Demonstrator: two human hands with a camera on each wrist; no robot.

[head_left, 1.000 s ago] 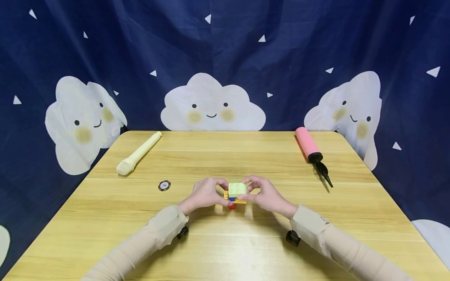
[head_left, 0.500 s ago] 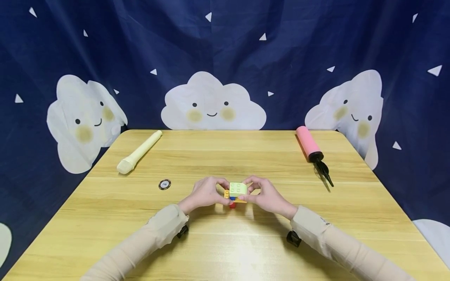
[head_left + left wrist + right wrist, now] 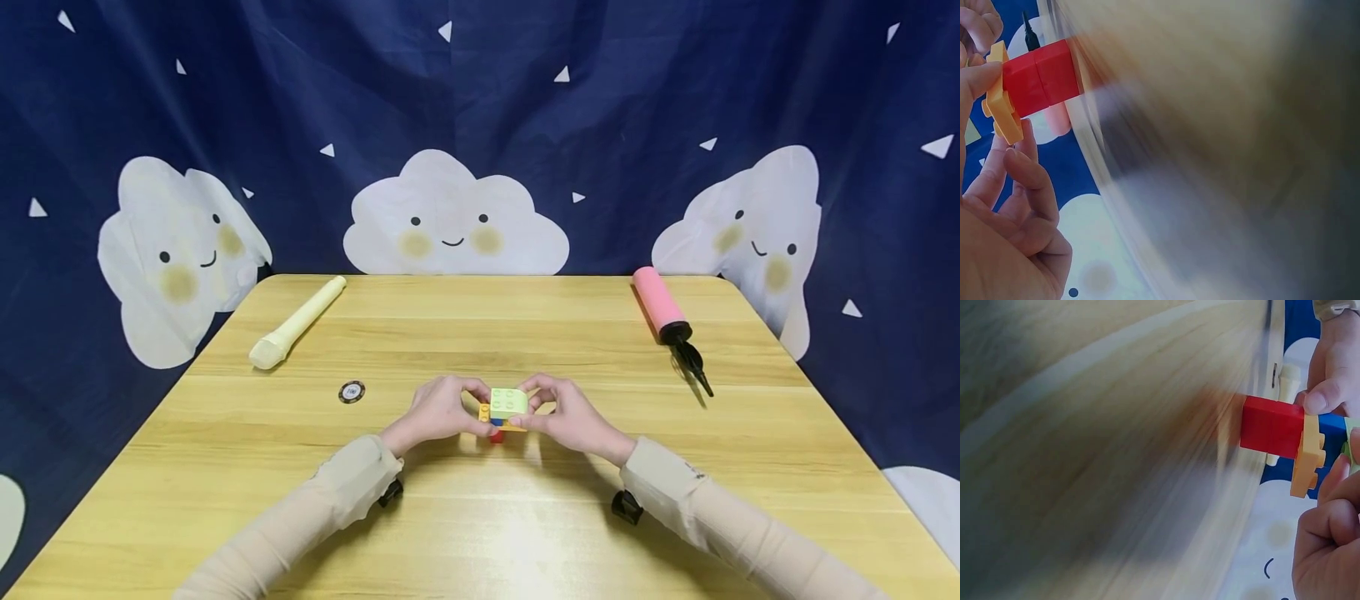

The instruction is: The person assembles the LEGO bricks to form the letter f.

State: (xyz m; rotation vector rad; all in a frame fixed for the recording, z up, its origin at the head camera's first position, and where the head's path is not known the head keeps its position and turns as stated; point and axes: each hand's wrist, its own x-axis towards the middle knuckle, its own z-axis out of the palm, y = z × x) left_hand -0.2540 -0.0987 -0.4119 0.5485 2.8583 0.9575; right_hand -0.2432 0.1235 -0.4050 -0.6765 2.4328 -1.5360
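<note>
A small stack of toy bricks stands between both hands in the head view. On top is a light green brick (image 3: 508, 402) with a rounded end. Beneath it come a blue brick (image 3: 1333, 430), an orange-yellow plate (image 3: 1004, 114) with studs, and red bricks (image 3: 1271, 427) at the bottom, seen in the wrist views. My left hand (image 3: 441, 410) pinches the orange-yellow plate from the left between thumb and fingers. From the right, my right hand (image 3: 564, 417) pinches the green brick. The red bottom is at or close to the tabletop; contact is hard to judge.
On the wooden table (image 3: 480, 517), a pale yellow microphone-shaped object (image 3: 297, 323) lies at the back left. A round poker chip (image 3: 351, 392) is left of the hands. A pink hand pump (image 3: 663, 310) with a black nozzle lies at the back right.
The whole head view has shifted upward a few pixels. Both hands keep their grip on the brick stack, which shows no clear movement on the table.
</note>
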